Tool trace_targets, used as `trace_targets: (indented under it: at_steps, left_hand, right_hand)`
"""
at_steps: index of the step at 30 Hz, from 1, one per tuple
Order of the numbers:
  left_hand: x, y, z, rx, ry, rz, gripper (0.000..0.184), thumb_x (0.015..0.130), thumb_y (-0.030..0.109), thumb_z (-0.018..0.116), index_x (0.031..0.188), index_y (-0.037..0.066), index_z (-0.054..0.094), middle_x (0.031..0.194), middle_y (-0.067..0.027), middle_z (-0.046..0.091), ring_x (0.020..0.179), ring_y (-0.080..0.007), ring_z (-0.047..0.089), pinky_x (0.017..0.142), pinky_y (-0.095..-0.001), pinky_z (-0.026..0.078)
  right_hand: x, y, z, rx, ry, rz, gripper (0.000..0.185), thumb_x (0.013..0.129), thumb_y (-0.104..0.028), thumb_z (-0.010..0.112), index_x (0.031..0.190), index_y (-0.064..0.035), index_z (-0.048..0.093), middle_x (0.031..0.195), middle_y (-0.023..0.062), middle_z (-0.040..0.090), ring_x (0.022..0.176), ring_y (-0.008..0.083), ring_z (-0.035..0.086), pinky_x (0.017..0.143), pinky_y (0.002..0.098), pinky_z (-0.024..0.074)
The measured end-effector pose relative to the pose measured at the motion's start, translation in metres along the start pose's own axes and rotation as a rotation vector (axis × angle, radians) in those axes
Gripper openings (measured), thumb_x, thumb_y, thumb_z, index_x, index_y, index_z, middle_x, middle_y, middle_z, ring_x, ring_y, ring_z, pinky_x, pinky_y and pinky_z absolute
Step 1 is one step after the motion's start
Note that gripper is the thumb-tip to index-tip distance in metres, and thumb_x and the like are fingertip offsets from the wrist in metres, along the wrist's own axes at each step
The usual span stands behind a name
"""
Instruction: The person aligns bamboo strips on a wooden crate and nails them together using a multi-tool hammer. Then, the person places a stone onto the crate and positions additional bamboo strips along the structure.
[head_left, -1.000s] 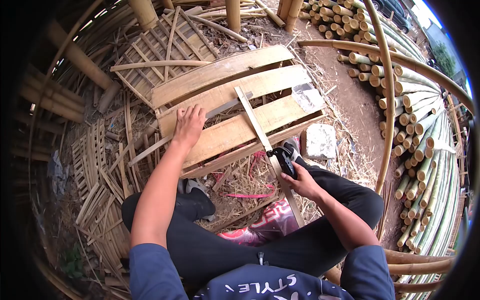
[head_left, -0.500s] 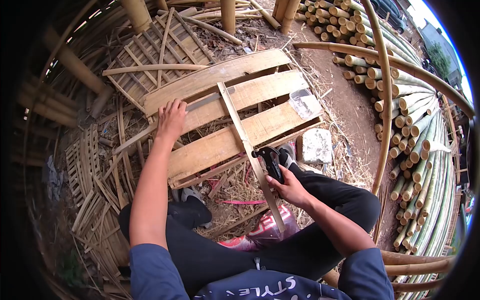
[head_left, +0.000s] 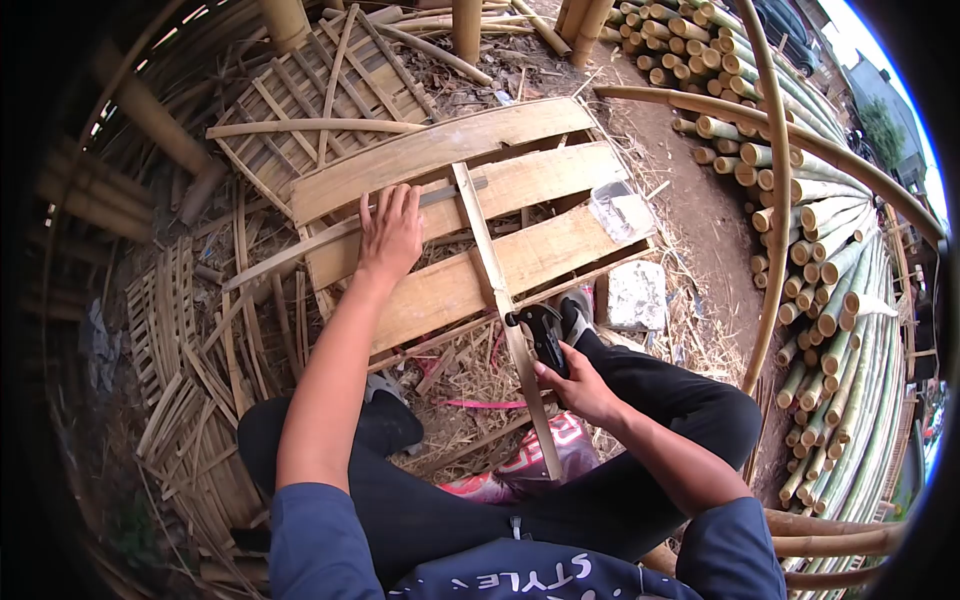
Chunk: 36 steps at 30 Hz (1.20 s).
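At centre, 1 long strip [head_left: 479, 222] could swivel, since the right hand [head_left: 585, 390] grips a black tool [head_left: 547, 340] while the left hand [head_left: 389, 240], fingers spread, rests on a crossing strip [head_left: 292, 255].

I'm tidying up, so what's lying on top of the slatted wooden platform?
Two crossed strips and a clear plastic packet. The left hand hides part of one strip.
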<state>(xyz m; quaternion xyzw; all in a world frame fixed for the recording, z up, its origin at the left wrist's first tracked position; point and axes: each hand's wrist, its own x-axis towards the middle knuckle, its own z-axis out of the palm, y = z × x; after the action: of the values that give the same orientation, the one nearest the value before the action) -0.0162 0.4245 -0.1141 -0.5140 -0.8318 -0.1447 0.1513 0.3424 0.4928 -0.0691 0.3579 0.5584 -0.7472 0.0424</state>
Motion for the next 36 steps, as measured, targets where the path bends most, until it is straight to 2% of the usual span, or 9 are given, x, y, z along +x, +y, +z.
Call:
trace_targets:
  at_steps: [4, 8, 14, 17, 21, 22, 25, 31, 36]
  left_hand:
    - [0.009, 0.002, 0.002, -0.02, 0.013, -0.019, 0.042, 0.093, 0.02, 0.067, 0.133, 0.011, 0.056, 0.121, -0.0065, 0.058, 0.121, -0.0266, 0.054, 0.112, -0.0557, 0.032]
    - [0.014, -0.004, 0.0, -0.027, -0.006, -0.011, 0.03, 0.092, 0.018, 0.068, 0.122, 0.013, 0.064, 0.113, -0.0053, 0.062, 0.115, -0.0263, 0.057, 0.11, -0.0516, 0.034]
    - [0.014, -0.004, -0.004, -0.11, 0.001, -0.026, 0.028, 0.093, 0.016, 0.068, 0.12, 0.012, 0.065, 0.112, -0.0061, 0.061, 0.115, -0.0263, 0.057, 0.106, -0.0473, 0.036]
    - [0.013, -0.002, -0.004, -0.098, 0.003, -0.023, 0.03, 0.093, 0.016, 0.068, 0.122, 0.011, 0.064, 0.113, -0.0066, 0.061, 0.115, -0.0265, 0.057, 0.105, -0.0462, 0.037]
    - [0.013, -0.004, -0.002, -0.108, 0.001, -0.021, 0.031, 0.093, 0.015, 0.068, 0.124, 0.01, 0.063, 0.115, -0.0073, 0.061, 0.113, -0.0278, 0.057, 0.103, -0.0454, 0.038]
    - [0.013, -0.005, -0.001, -0.107, 0.003, -0.024, 0.031, 0.093, 0.015, 0.068, 0.124, 0.01, 0.063, 0.115, -0.0074, 0.061, 0.113, -0.028, 0.057, 0.102, -0.0456, 0.039]
    - [0.014, -0.004, 0.001, -0.106, 0.01, -0.03, 0.031, 0.093, 0.015, 0.068, 0.124, 0.01, 0.063, 0.115, -0.0076, 0.061, 0.113, -0.0284, 0.057, 0.102, -0.046, 0.039]
    - [0.014, -0.003, -0.002, -0.111, -0.009, -0.048, 0.032, 0.093, 0.015, 0.068, 0.123, 0.01, 0.062, 0.115, -0.0081, 0.061, 0.114, -0.0286, 0.057, 0.101, -0.0463, 0.04]
    - [0.012, -0.003, -0.001, -0.107, -0.014, -0.045, 0.034, 0.093, 0.014, 0.067, 0.127, 0.01, 0.061, 0.118, -0.0089, 0.06, 0.115, -0.0292, 0.057, 0.102, -0.0467, 0.04]
  right_hand:
    - [-0.006, -0.008, 0.006, -0.006, 0.036, -0.06, 0.039, 0.105, -0.022, 0.061, 0.136, -0.0032, 0.047, 0.104, 0.0024, 0.064, 0.09, 0.011, 0.064, 0.077, 0.0334, 0.0602]
    - [-0.016, -0.023, 0.01, -0.141, -0.013, -0.167, 0.031, 0.104, -0.023, 0.064, 0.125, -0.0043, 0.053, 0.087, -0.0038, 0.052, 0.075, 0.0052, 0.051, 0.067, 0.0247, 0.0488]
    - [-0.009, -0.014, 0.008, -0.255, -0.009, -0.272, 0.026, 0.103, -0.022, 0.065, 0.117, -0.0032, 0.055, 0.081, -0.0007, 0.052, 0.073, 0.0075, 0.05, 0.065, 0.0282, 0.0465]
    - [-0.003, -0.005, 0.002, -0.332, 0.036, -0.191, 0.023, 0.104, -0.021, 0.064, 0.115, -0.0046, 0.053, 0.085, -0.0048, 0.05, 0.077, 0.0048, 0.049, 0.067, 0.0249, 0.047]
    - [0.011, 0.023, -0.009, -0.34, 0.122, -0.243, 0.032, 0.104, -0.022, 0.064, 0.128, -0.0051, 0.052, 0.085, -0.004, 0.05, 0.074, 0.0051, 0.049, 0.066, 0.0241, 0.0483]
    - [0.01, 0.022, -0.008, -0.241, 0.128, -0.213, 0.05, 0.101, -0.026, 0.067, 0.142, -0.0025, 0.049, 0.08, 0.0015, 0.055, 0.07, 0.0087, 0.05, 0.062, 0.0282, 0.0469]
    - [0.01, 0.015, -0.006, -0.252, 0.123, -0.209, 0.052, 0.101, -0.026, 0.066, 0.144, -0.0036, 0.047, 0.079, 0.0012, 0.057, 0.068, 0.0083, 0.052, 0.06, 0.0279, 0.0479]
    - [0.012, 0.019, -0.007, -0.336, 0.151, -0.204, 0.044, 0.101, -0.028, 0.066, 0.134, -0.0027, 0.052, 0.073, 0.0058, 0.057, 0.065, 0.0128, 0.056, 0.061, 0.0307, 0.0496]
    - [0.013, 0.02, -0.012, -0.522, 0.312, -0.369, 0.036, 0.099, -0.024, 0.066, 0.123, 0.0004, 0.056, 0.089, 0.0161, 0.059, 0.081, 0.0279, 0.061, 0.077, 0.0393, 0.0501]
